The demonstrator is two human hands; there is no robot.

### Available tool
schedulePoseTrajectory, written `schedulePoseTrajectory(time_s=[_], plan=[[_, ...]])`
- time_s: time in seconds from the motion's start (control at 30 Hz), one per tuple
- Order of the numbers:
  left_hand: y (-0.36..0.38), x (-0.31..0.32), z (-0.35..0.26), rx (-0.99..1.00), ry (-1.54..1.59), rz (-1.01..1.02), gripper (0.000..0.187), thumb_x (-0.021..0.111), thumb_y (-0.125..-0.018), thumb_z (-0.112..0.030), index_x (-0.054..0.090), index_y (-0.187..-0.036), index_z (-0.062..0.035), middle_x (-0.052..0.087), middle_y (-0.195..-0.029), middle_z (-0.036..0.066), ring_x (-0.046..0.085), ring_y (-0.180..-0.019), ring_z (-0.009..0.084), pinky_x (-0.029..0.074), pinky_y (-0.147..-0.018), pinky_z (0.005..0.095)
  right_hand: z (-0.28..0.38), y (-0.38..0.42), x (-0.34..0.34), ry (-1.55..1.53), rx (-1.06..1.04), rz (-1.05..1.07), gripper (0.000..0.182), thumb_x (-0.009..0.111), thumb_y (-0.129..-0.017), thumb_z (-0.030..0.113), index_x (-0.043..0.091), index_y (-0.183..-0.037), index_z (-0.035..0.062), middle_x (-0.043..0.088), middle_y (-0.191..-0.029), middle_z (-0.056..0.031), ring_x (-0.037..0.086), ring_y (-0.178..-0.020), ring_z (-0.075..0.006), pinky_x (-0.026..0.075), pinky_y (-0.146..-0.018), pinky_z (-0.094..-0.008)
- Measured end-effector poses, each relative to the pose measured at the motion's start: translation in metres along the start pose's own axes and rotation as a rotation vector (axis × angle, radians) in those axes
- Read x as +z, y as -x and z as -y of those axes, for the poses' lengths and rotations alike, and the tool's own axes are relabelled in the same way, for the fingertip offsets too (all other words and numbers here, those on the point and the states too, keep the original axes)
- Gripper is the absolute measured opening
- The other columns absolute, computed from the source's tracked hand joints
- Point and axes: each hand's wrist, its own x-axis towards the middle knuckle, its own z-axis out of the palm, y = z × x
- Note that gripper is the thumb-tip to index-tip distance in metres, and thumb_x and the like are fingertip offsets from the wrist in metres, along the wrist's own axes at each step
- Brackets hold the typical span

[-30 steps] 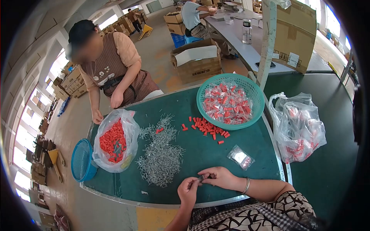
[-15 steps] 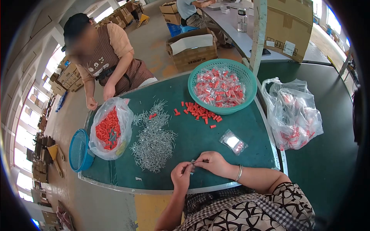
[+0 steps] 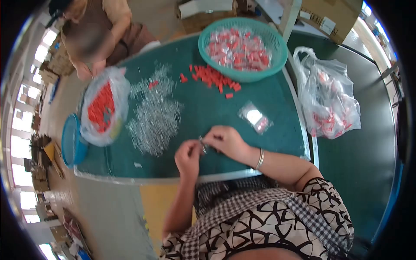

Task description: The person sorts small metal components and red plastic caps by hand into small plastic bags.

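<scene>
My left hand [image 3: 188, 158] and my right hand [image 3: 226, 142] meet over the front of the green table, fingers pinched around small metal pins [image 3: 203, 145]. A large pile of similar pins [image 3: 157, 123] lies to their left. Loose red plugs [image 3: 212, 77] are scattered below a green basket [image 3: 277, 52] holding small bags of red pieces [image 3: 238, 48]. To the right of my hands rests a clear packet [image 3: 255, 117] with a white label and some red showing.
An open plastic bag [image 3: 123, 89] of red plugs and a blue basket [image 3: 71, 141] are at the left. Behind them a co-worker [image 3: 108, 30] bends over the table edge. A filled plastic bag [image 3: 329, 99] lies on the right-hand table; a carton [image 3: 329, 15] stands behind.
The view has tilted downward, so the table and its contents appear higher and slightly left. My hands remain together at the pins.
</scene>
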Motion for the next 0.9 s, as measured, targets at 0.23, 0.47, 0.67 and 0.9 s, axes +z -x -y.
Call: schedulePoseTrajectory(time_s=[0.23,0.47,0.67,0.9], plan=[[-0.003,0.002,0.008,-0.058,0.205,0.002,0.004,0.064,-0.091,0.001,0.066,-0.094,0.0017,0.064,-0.078,0.001,0.057,-0.066,0.0059,0.046,-0.060,0.0200,0.004,-0.008,-0.014,-0.242,0.295,0.156,0.019,0.060,-0.097,0.015,0.071,-0.096,-0.0006,0.065,-0.086,-0.0026,0.056,-0.059,-0.0072,0.046,-0.055,-0.0210],[-0.003,0.002,0.008,-0.059,0.211,0.024,0.004,0.064,-0.091,0.001,0.066,-0.095,0.0008,0.064,-0.077,0.000,0.057,-0.067,0.0047,0.045,-0.060,0.0193,0.006,-0.007,-0.016,-0.216,0.306,0.187,0.017,0.065,-0.093,0.013,0.072,-0.099,-0.0010,0.068,-0.083,-0.0033,0.056,-0.063,-0.0059,0.048,-0.054,-0.0217],[-0.002,0.005,0.009,-0.033,0.165,-0.026,0.008,0.068,-0.088,0.001,0.065,-0.095,0.0000,0.064,-0.082,0.001,0.058,-0.071,0.0069,0.046,-0.063,0.0210,0.006,-0.004,-0.014,-0.148,0.303,0.157,0.011,0.071,-0.088,0.009,0.071,-0.094,-0.0007,0.066,-0.085,-0.0019,0.058,-0.065,-0.0058,0.047,-0.055,-0.0211],[0.004,0.006,-0.007,0.455,-0.302,-0.119,0.023,0.077,-0.074,-0.002,0.064,-0.093,-0.0022,0.064,-0.086,0.008,0.060,-0.083,0.0265,0.050,-0.071,0.0344,0.006,-0.002,-0.012,0.196,-0.044,-0.028,0.009,0.074,-0.080,0.004,0.072,-0.089,0.0011,0.064,-0.081,-0.0049,0.058,-0.065,-0.0117,0.046,-0.055,-0.0252]])
